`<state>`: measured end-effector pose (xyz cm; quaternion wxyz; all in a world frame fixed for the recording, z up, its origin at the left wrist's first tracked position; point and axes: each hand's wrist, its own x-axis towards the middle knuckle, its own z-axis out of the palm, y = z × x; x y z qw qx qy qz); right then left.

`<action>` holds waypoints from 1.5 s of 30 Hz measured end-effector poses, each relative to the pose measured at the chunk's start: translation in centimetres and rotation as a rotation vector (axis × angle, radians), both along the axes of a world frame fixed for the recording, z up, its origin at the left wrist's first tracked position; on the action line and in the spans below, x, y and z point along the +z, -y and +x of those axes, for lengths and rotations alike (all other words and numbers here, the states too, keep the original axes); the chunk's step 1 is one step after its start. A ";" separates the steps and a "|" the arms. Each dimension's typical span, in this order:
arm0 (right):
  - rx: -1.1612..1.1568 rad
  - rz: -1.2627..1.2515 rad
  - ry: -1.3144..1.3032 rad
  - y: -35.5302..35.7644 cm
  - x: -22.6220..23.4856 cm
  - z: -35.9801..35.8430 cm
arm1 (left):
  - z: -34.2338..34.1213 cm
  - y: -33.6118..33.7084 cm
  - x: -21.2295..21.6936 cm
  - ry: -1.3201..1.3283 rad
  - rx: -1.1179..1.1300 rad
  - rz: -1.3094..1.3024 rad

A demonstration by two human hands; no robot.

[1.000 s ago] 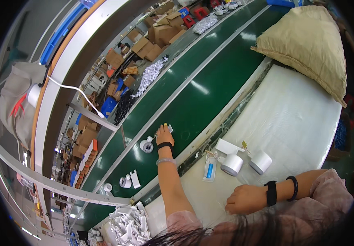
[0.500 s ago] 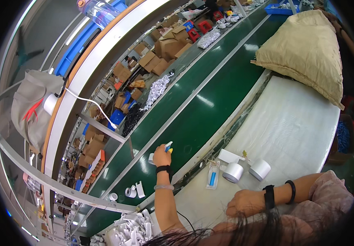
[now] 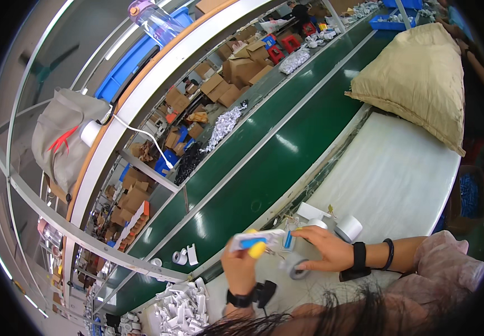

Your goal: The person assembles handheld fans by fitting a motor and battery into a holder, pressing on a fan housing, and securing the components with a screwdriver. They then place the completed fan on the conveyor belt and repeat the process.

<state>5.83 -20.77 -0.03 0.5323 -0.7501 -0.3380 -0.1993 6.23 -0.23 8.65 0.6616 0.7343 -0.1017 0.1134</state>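
My left hand (image 3: pixel 241 271) is closed around a white piece with a blue strip (image 3: pixel 247 242), blurred by motion. Yellow covers appear on its fingertips. A grey-faced white ring (image 3: pixel 296 265) lies just to the right; whether it joins the held piece, I cannot tell. My right hand (image 3: pixel 331 251) reaches left with fingers apart, its thumb at the ring's edge. Beyond it, on the worktop, are a white cylinder (image 3: pixel 348 228), another partly hidden by my fingers, a flat white part (image 3: pixel 312 211) and a clear holder with a blue strip (image 3: pixel 288 241).
A green conveyor belt (image 3: pixel 253 190) runs diagonally beyond the worktop (image 3: pixel 387 168). White parts are piled (image 3: pixel 180 305) at the lower left. A large tan sack (image 3: pixel 412 84) stands at the far right. A metal frame rail (image 3: pixel 107 255) crosses at left.
My left hand has come back from the belt to the worktop with the white piece. My right hand has moved up and left from its rest, opening its fingers.
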 end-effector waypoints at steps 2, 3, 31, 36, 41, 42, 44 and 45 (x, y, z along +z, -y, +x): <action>0.110 0.006 -0.039 -0.2 -0.5 -0.1 | -2.1 1.3 -2.6 -0.017 -0.025 -0.029; 0.116 -0.003 -0.028 -0.1 -0.2 -0.2 | -2.9 2.0 -3.4 -0.012 -0.019 -0.102; 0.380 0.049 -0.429 1.4 1.0 -0.1 | -2.2 -0.4 -5.0 -0.530 -0.531 -0.136; 0.177 0.024 -0.314 1.2 1.4 0.0 | -3.0 1.5 -4.4 -0.146 -0.109 0.196; -0.160 -0.098 0.217 0.9 0.4 0.4 | -3.6 2.0 -4.6 0.225 0.149 0.895; -0.166 -0.101 0.209 1.1 0.5 0.1 | -3.4 1.8 -5.4 0.015 0.008 0.497; -0.127 -0.074 0.236 1.4 0.9 -0.1 | -2.9 1.7 -6.3 -0.191 -0.126 0.092; -0.129 -0.078 0.231 1.3 0.9 -0.1 | -2.9 1.9 -6.6 -0.243 -0.182 0.042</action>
